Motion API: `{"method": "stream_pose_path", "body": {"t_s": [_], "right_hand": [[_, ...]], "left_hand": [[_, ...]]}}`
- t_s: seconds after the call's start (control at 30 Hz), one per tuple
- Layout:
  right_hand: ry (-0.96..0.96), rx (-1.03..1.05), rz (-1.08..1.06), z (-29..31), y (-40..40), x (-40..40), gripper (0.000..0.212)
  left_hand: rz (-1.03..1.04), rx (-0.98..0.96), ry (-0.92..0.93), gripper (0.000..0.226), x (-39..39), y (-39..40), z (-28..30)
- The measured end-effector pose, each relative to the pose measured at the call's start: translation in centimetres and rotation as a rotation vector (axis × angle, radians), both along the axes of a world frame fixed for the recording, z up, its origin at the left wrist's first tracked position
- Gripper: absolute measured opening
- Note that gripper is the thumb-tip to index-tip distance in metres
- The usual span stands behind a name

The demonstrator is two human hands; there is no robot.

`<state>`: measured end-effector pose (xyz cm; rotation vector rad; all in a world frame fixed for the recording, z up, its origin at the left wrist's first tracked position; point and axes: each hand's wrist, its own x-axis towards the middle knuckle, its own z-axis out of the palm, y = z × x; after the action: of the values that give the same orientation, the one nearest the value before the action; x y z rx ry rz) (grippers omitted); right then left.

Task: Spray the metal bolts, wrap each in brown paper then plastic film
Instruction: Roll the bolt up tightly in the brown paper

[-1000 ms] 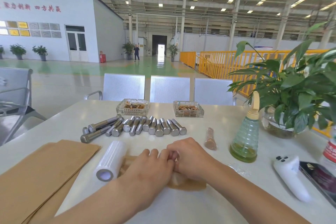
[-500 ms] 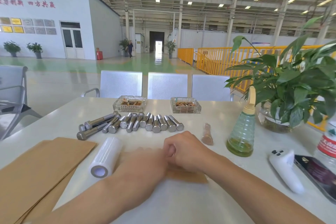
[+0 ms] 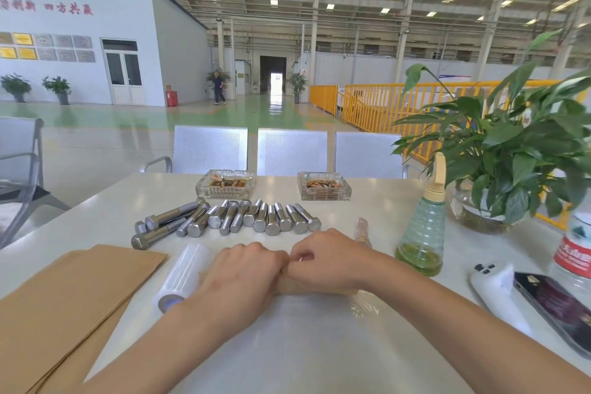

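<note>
The bolt being wrapped cannot be seen itself; it appears to sit inside the brown paper roll [image 3: 315,287] under the two hands at the centre of the frame, low on the worktop [image 3: 319,345]. The left hand [image 3: 243,278] lies knuckles-up over the left part of the roll, fingers curled down onto it. The right hand [image 3: 323,261] meets it from the right, fingers bent and pinching at the paper where the two hands touch. Only a short tan strip shows below the right hand, and its long axis runs left to right across the frame, so both hands are equally near it.

Just left of the left hand lies the plastic film roll [image 3: 182,278], its axis pointing toward the upper right; the left hand is nearer to it. Further left lies the stack of brown paper sheets [image 3: 70,304]. Above the hands, the bare bolts [image 3: 230,219] lie in a row. To the right stand the spray bottle [image 3: 422,233] and one finished wrapped bolt [image 3: 363,232].
</note>
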<state>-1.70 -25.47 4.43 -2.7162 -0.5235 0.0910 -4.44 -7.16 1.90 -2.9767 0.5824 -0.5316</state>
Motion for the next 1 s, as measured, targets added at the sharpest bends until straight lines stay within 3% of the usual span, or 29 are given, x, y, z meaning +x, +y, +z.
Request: {"method": "stream_pose_path", "body": {"t_s": [0.07, 0.13, 0.27, 0.4, 0.6, 0.77, 0.83, 0.9, 1.0], "right_hand": [[0.025, -0.013, 0.01, -0.1, -0.2, -0.2, 0.038], [-0.003, -0.044, 0.011, -0.1, -0.1, -0.3, 0.023], [-0.073, -0.041, -0.047, -0.2, 0.5, -0.2, 0.043], [-0.074, -0.074, -0.02, 0.1, 0.7, 0.1, 0.047], [-0.022, -0.161, 0.094, 1.3, 0.7, 0.8, 0.041], [0.017, -0.228, 0.13, 2.0, -0.7, 0.5, 0.013], [0.004, -0.275, 0.11, 2.2, -1.5, 0.4, 0.012], [-0.003, -0.27, 0.095, 2.0, -2.2, 0.2, 0.019], [0.02, -0.19, 0.095, 1.6, -3.1, 0.1, 0.01]], "left_hand": [[0.013, -0.017, 0.003, 0.022, 0.3, -0.2, -0.3], [0.015, -0.046, 0.0, 0.019, 0.7, -0.2, -0.5], [-0.011, -0.087, 0.028, 0.024, 1.9, 0.5, -0.3], [-0.077, -0.206, 0.178, 0.034, 3.0, 1.5, 0.4], [-0.096, -0.17, 0.254, 0.021, 4.1, 1.5, 0.5], [-0.136, -0.169, 0.202, 0.02, 3.9, 1.7, 0.2], [-0.146, -0.171, 0.172, 0.021, 3.7, 1.8, 0.1], [-0.15, -0.179, 0.149, 0.023, 3.5, 1.8, 0.0], [-0.149, -0.178, 0.131, 0.023, 3.0, 1.8, 0.0]]}}
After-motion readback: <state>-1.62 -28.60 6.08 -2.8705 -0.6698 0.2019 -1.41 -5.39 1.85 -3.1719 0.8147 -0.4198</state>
